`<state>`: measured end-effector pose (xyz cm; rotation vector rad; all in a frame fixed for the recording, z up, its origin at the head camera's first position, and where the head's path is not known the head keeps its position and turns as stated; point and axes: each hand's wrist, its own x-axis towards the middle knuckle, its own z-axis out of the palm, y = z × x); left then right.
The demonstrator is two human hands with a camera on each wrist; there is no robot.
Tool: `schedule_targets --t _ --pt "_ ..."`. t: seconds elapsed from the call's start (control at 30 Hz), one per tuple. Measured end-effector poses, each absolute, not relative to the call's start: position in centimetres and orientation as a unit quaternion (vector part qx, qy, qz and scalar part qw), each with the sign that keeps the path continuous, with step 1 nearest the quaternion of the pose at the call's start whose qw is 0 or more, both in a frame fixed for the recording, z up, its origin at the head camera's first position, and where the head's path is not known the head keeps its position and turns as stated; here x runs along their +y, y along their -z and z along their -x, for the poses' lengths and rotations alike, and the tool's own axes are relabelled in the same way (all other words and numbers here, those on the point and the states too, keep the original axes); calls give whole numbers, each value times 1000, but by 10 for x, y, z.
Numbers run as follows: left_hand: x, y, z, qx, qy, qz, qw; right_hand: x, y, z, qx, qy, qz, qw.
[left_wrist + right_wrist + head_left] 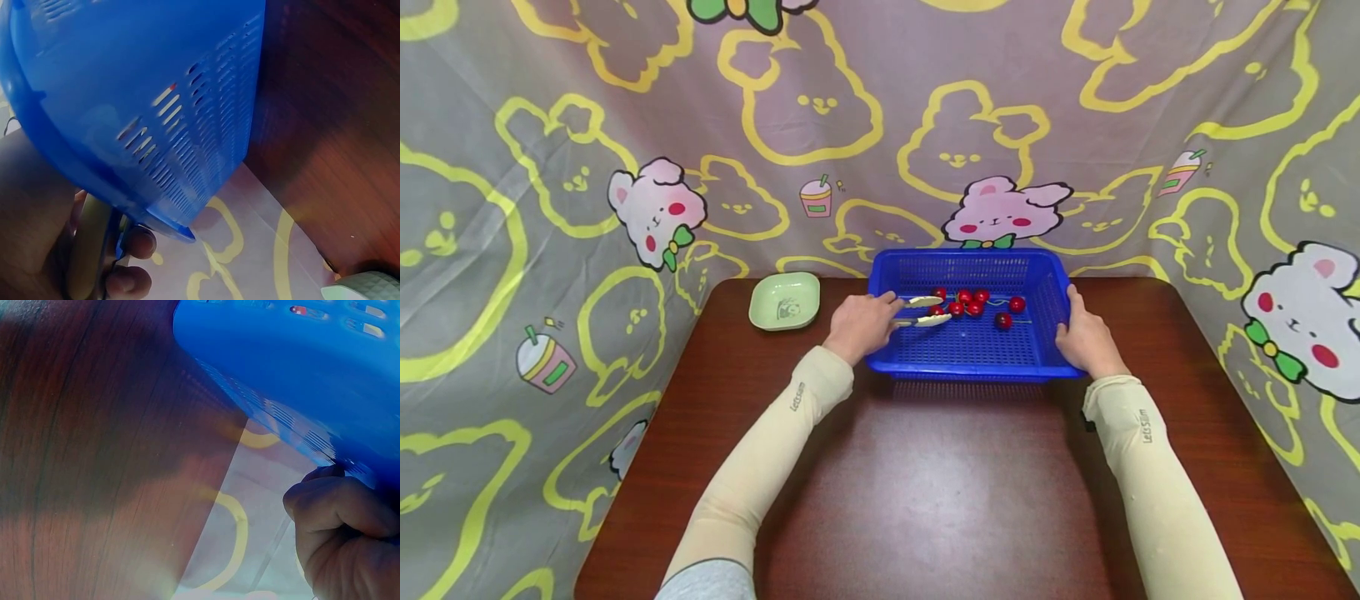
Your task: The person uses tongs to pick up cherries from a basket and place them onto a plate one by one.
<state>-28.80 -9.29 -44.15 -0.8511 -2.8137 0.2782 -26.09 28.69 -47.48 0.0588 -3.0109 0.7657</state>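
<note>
A blue plastic basket [962, 354] with slotted walls is at the far side of the table, several red cherries [974, 308] with green stems on its floor. My left hand [861, 327] grips a pair of tongs [925, 302] by the handle at the basket's left rim. The tongs' pale tips spread apart over the basket beside the cherries. In the left wrist view, fingertips [139, 242] curl round the tan handle right under the rim. On the opposite side, my right hand [1088, 340] holds the basket's right rim, fingers bent beneath it in the right wrist view.
A light green dish [763, 300] with a small printed picture stands left of the basket on the brown wooden table [940, 483]. A patterned curtain [880, 125] hangs close behind the basket and along both sides.
</note>
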Motion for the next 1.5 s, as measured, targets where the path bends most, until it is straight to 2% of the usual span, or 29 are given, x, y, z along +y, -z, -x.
schedule_targets --t 0.57,0.97,1.33,1.5 --pt "-95 437 283 -951 -96 278 99 286 475 260 -970 -243 -18 20" --pt "-102 429 275 -952 -65 271 125 284 473 259 -970 -244 -15 15" --pt "-115 420 269 -958 -39 256 125 284 473 259 -970 -243 -14 12" --pt "-124 416 266 -956 -19 254 144 285 474 260 -970 -244 -15 14"
